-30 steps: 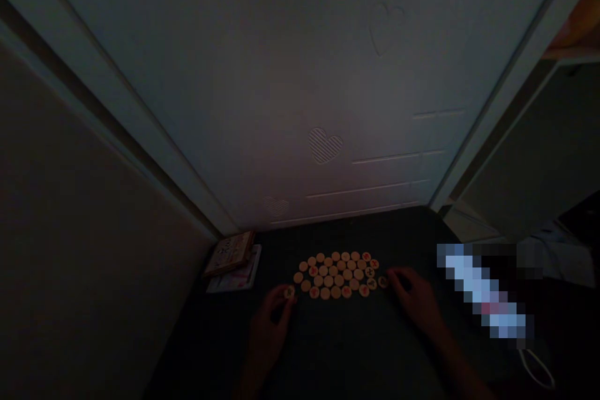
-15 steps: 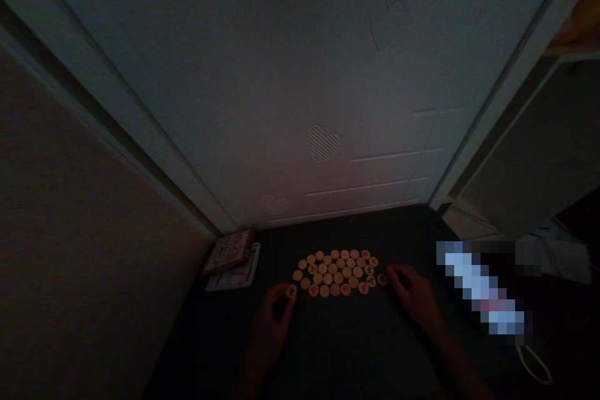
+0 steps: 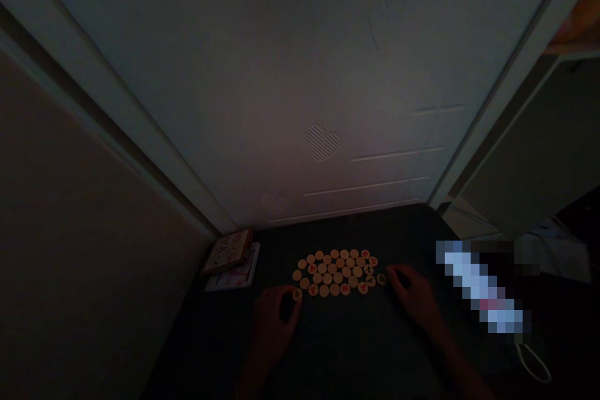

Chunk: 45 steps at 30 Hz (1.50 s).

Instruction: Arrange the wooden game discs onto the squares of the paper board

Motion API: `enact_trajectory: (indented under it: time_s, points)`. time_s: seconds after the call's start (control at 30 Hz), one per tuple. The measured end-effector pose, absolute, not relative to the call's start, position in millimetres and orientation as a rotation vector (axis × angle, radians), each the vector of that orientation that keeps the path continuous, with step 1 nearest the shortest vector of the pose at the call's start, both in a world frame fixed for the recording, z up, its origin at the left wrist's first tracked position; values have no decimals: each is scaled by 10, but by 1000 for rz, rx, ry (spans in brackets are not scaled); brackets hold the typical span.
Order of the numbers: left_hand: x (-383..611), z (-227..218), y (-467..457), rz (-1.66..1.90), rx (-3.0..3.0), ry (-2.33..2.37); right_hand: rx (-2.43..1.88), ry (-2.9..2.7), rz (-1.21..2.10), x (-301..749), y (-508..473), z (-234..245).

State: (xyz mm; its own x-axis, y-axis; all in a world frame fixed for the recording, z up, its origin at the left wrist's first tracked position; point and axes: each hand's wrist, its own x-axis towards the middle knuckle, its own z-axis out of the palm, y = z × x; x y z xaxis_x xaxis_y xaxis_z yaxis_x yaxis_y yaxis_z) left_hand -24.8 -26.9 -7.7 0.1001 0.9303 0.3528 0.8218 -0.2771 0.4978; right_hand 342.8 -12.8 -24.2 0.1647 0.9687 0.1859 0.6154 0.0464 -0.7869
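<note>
Round wooden Chinese chess pieces (image 3: 337, 277) lie flat in a close cluster of rows on the dark table; a few show red or dark characters, most are plain side up. At the cluster's near left corner, my left hand (image 3: 276, 319) pinches a chess piece (image 3: 297, 294) with a dark character between thumb and fingertips. On the right side, my right hand (image 3: 412, 294) has its fingers closed at the edge of another dark-marked chess piece (image 3: 382, 279), just beside the cluster. Dim light blurs the exact finger contact there.
A wooden box-like item (image 3: 229, 251) with printed characters rests on a pale booklet (image 3: 234, 278) at the table's back left. A pixelated bright object (image 3: 482, 290) with a white cord loop (image 3: 534, 364) lies at right. A white panel (image 3: 323, 181) with embossed hearts rises behind the table.
My left hand has shifted slightly right and nearer to me with its chess piece, which is now close against the cluster's near row. My right hand has barely moved.
</note>
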Motion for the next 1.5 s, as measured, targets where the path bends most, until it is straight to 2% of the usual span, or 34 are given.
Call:
enact_trajectory:
  time_s: [1.5]
  points:
    - [-232, -124, -335, 891, 2309, 1674, -1664, -1536, 547, 3410, -138, -196]
